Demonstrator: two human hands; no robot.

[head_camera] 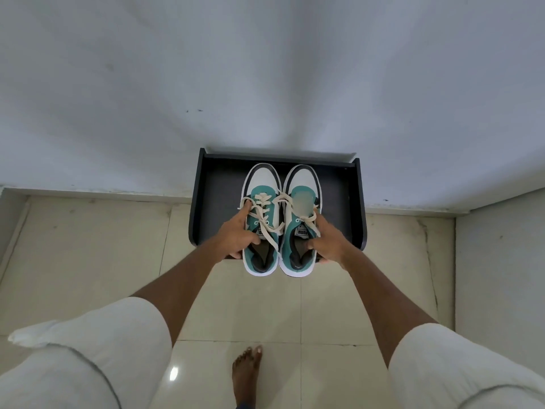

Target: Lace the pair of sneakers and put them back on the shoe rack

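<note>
Two teal, white and black sneakers sit side by side, toes toward the wall, over the black shoe rack [212, 202]. My left hand [237, 234] grips the left sneaker [261, 184] at its outer side, thumb in the opening. The right sneaker [303, 187] is held the same way by my right hand [327, 240]. Cream laces [265, 214] run through the left sneaker's eyelets and trail loose. The heels stick out past the rack's front edge. I cannot tell whether the soles rest on the shelf.
The rack stands against a white wall [265, 84] on a beige tiled floor [88, 246]. My bare foot [246, 376] is on the tiles below the rack. A low ledge [498, 261] rises at the right.
</note>
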